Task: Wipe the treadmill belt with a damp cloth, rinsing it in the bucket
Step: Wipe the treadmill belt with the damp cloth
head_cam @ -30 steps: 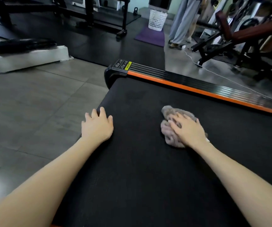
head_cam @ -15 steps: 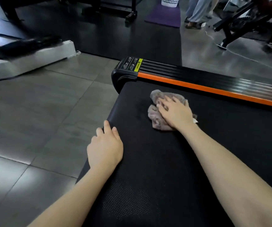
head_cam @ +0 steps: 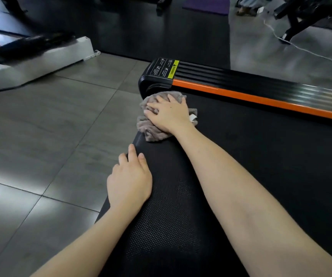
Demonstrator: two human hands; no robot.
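Observation:
The black treadmill belt fills the right half of the head view. A crumpled grey-brown cloth lies at the belt's far left corner, close to the black end cap of the orange-striped side rail. My right hand presses down on the cloth with spread fingers. My left hand rests flat on the belt's left edge, just behind the cloth, its fingers straight. No bucket is in view.
Grey floor tiles lie left of the belt. A white machine base stands at the far left. Beyond the rail are a purple mat, a person's feet, a black bench frame and a white cable.
My right hand has pushed the cloth from the middle of the belt to its far left corner beside the end cap. My left hand stays on the belt's edge.

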